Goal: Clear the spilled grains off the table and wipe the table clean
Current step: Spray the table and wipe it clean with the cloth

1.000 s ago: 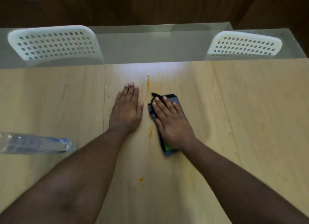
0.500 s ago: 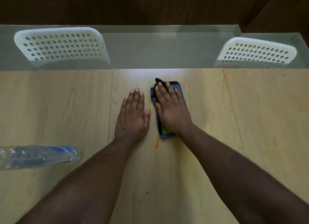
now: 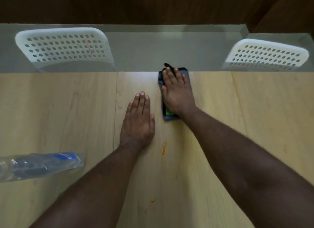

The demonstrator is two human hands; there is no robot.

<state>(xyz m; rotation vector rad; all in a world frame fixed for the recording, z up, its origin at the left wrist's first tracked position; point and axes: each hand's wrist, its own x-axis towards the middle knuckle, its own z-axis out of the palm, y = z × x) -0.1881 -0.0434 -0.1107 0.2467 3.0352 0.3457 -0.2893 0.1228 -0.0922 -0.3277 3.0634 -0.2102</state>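
My right hand (image 3: 177, 93) presses flat, fingers straight, on a folded dark grey cloth (image 3: 170, 117) with a green patch. The cloth lies at the far edge of the light wooden table (image 3: 68, 108), its front end reaching just past that edge. My left hand (image 3: 138, 122) rests flat on the table, palm down, just left of and nearer than the cloth. An orange smear (image 3: 164, 147) marks the wood near my left wrist, and a smaller orange spot (image 3: 153, 201) lies closer to me. No loose grains show.
A clear plastic bottle (image 3: 39, 164) with a blue label lies on its side at the left edge of view. Two white perforated chairs (image 3: 64, 45) (image 3: 266, 56) stand beyond the table's far edge, on a grey floor.
My right hand has pushed the cloth away from me to the table's far edge, over the orange streak that showed ahead of it. My left hand has stayed flat in place.
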